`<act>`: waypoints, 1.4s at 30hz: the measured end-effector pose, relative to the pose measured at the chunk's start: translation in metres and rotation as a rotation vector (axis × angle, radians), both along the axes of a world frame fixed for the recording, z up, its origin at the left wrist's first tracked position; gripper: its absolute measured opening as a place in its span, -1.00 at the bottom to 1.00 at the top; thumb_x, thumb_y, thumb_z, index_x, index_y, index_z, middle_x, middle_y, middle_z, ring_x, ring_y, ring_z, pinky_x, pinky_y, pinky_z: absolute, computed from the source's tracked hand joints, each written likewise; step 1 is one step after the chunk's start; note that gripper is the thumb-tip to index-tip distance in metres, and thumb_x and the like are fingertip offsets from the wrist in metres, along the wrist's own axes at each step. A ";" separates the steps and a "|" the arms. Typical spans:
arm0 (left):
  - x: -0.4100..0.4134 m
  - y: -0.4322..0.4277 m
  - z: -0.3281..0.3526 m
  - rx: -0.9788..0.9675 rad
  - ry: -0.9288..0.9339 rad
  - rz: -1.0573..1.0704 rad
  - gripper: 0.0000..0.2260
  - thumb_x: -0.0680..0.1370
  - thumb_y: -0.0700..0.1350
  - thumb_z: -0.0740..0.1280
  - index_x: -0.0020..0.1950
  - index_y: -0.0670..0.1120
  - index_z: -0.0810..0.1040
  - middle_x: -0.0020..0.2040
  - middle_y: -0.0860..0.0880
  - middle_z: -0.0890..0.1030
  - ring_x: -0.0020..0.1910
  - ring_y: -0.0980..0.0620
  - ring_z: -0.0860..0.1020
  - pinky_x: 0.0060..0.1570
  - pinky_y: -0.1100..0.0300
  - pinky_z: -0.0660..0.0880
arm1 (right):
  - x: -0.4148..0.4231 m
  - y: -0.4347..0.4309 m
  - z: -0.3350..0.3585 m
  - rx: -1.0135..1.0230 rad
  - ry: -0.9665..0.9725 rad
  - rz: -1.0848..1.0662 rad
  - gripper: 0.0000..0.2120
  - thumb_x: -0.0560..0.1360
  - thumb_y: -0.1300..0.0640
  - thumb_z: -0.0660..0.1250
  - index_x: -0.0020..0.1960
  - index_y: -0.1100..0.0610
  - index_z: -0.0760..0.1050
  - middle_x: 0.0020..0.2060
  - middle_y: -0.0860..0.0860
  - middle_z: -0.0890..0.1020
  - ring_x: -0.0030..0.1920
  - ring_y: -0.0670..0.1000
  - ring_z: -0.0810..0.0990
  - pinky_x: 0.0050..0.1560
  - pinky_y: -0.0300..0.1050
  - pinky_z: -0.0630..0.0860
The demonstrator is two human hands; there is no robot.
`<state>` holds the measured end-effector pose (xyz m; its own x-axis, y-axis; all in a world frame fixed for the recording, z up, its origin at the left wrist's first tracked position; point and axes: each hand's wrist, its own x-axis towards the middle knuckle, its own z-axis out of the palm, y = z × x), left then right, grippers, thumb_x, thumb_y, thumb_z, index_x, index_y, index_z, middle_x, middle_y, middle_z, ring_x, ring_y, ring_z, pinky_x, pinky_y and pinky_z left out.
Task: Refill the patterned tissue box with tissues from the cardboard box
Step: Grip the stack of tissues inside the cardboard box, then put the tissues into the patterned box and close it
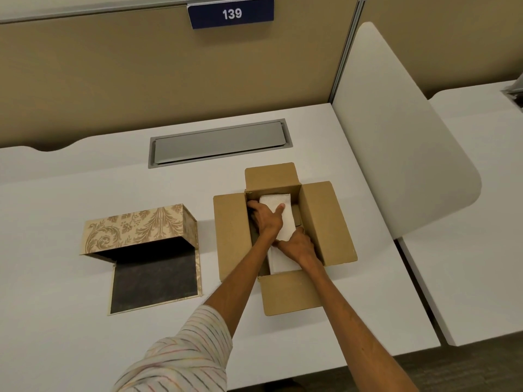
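Both hands are down inside the open brown cardboard box (283, 236), which sits on the white desk (70, 335) with its four flaps folded out flat. A stack of white folded tissues (278, 205) lies inside it, running from the far end to the near end.

The left hand (266, 219) lies flat on top of the tissues near the far end. Its thumb stretches out across the white paper, and its other fingers (253, 206) curl over the left edge of the stack, so the hand is half closed around that side. The right hand (297, 247) is lower down, at the near part of the stack. It presses on the tissues, and its fingers seem to bend around the right edge, but they are mostly hidden, so I cannot tell how tightly they hold.

The gold and cream patterned tissue box (135, 230) sits to the left of the cardboard box, well apart from both hands. Its dark-lined lid flap (154, 278) lies open on the desk toward the person, and the inside looks dark.

A striped sleeve (181, 355) covers the left upper arm
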<state>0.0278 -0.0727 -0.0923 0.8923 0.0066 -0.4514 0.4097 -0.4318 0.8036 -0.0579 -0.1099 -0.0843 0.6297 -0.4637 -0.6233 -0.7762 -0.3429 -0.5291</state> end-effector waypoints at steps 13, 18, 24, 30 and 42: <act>0.000 -0.002 0.001 -0.053 0.009 0.063 -0.20 0.45 -0.17 0.52 0.47 -0.28 0.05 0.45 -0.26 0.33 0.43 -0.25 0.37 0.43 -0.03 0.37 | 0.004 -0.011 -0.007 0.376 -0.103 -0.286 -0.52 0.44 0.07 0.45 0.28 0.26 0.47 0.20 0.19 0.59 0.18 0.17 0.57 0.06 -0.10 0.50; 0.000 0.004 0.003 -0.048 0.046 0.034 -0.27 0.46 -0.10 0.51 0.41 -0.26 0.12 0.42 -0.26 0.38 0.40 -0.24 0.40 0.39 -0.06 0.40 | 0.003 -0.012 0.008 0.416 -0.095 -0.260 -0.52 0.40 0.06 0.49 0.22 0.24 0.47 -0.02 0.06 0.59 -0.17 -0.03 0.55 -0.31 -0.26 0.44; 0.008 0.020 0.019 -0.163 0.151 -0.036 -0.20 0.41 0.04 0.54 0.44 -0.24 0.18 0.39 -0.19 0.44 0.37 -0.18 0.46 0.37 -0.11 0.45 | -0.006 -0.013 0.041 0.441 -0.176 -0.319 -0.56 0.23 -0.04 0.60 -0.03 0.13 0.52 -0.17 0.02 0.66 -0.18 0.00 0.65 -0.36 -0.20 0.51; 0.014 0.036 0.062 -0.426 0.401 -0.089 -0.31 0.40 0.08 0.53 0.34 -0.19 0.29 0.18 -0.18 0.63 0.09 -0.15 0.64 0.00 -0.04 0.64 | -0.008 -0.012 0.083 0.381 -0.276 -0.270 -0.61 0.20 -0.10 0.60 -0.18 -0.03 0.45 -0.26 -0.06 0.65 -0.26 -0.03 0.65 -0.42 -0.21 0.49; 0.054 0.141 0.112 -0.423 0.132 -0.235 -0.39 0.40 0.02 0.55 0.39 -0.11 0.46 0.27 -0.13 0.58 0.23 -0.15 0.58 0.25 -0.10 0.57 | 0.001 0.012 0.146 0.331 -0.155 0.122 -0.59 0.29 -0.20 0.51 -0.03 0.00 0.49 -0.09 0.06 0.66 -0.08 0.09 0.66 -0.06 -0.06 0.59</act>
<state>0.0820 0.0683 0.0197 0.7825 -0.3961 -0.4805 0.4507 -0.1722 0.8759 -0.0570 -0.0975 0.0619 0.7665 -0.1690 -0.6196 -0.6422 -0.2183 -0.7348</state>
